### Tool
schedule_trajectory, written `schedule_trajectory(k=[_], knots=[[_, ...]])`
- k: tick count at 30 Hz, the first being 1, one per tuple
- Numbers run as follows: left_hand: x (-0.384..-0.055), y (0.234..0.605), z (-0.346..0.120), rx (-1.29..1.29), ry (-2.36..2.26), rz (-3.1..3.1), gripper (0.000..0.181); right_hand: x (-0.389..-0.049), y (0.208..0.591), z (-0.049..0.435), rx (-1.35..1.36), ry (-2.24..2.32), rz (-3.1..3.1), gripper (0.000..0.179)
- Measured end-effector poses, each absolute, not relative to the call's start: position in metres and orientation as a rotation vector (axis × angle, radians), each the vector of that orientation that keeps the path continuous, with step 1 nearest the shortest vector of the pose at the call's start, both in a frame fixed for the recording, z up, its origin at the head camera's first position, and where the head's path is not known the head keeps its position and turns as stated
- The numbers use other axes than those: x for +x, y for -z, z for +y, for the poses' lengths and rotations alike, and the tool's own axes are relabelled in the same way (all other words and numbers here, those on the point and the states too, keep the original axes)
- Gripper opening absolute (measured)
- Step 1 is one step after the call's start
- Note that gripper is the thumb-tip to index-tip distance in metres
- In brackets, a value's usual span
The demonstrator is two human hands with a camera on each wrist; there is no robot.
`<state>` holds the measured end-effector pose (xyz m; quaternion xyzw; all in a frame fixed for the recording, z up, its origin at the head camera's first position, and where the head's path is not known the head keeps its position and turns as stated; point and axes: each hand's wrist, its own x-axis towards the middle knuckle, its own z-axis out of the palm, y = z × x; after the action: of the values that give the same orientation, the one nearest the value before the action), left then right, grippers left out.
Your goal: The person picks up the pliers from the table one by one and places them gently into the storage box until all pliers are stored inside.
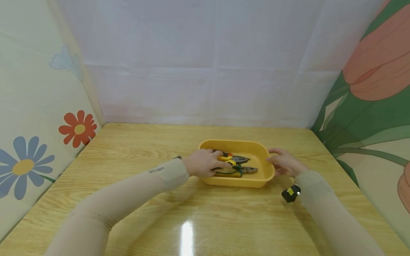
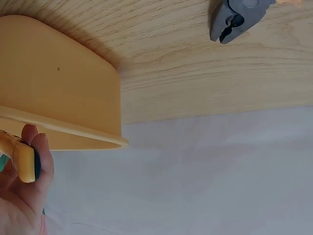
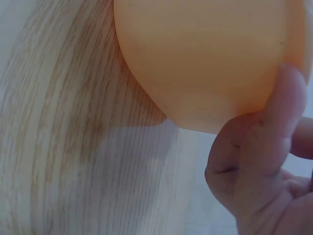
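Observation:
A yellow plastic basin (image 1: 237, 182) stands on the wooden table with several pliers inside. My left hand (image 1: 205, 163) reaches over its left side and holds pliers by a yellow-and-black handle (image 2: 23, 161). Dark pliers jaws (image 1: 241, 159) and steel-coloured pliers (image 1: 250, 170) show beyond the fingers; the hand hides most of the handles. At the right end, my right hand (image 1: 285, 163) grips the basin's rim, with the thumb (image 3: 288, 93) against the wall in the right wrist view.
Another grey pliers head (image 2: 239, 19) lies on the table outside the basin, mostly hidden behind the left forearm in the head view. A white cloth (image 1: 205, 71) hangs at the table's back edge, and flower-printed panels (image 1: 378, 106) stand on both sides.

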<state>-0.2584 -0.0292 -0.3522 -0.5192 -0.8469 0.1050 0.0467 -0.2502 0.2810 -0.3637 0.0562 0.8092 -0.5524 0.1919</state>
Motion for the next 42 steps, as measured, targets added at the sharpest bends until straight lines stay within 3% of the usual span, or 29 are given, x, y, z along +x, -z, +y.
schedule_trajectory(k=[25,42], knots=[[-0.270,0.350,0.003,-1.608,-0.501,-2.662,0.044,-0.251,0.365,0.281,0.166,1.523,2.287,0.054],[-0.287,0.375,0.016,-1.532,-0.516,-2.755,0.048,-0.250,0.365,0.280,0.157,1.529,2.283,0.053]])
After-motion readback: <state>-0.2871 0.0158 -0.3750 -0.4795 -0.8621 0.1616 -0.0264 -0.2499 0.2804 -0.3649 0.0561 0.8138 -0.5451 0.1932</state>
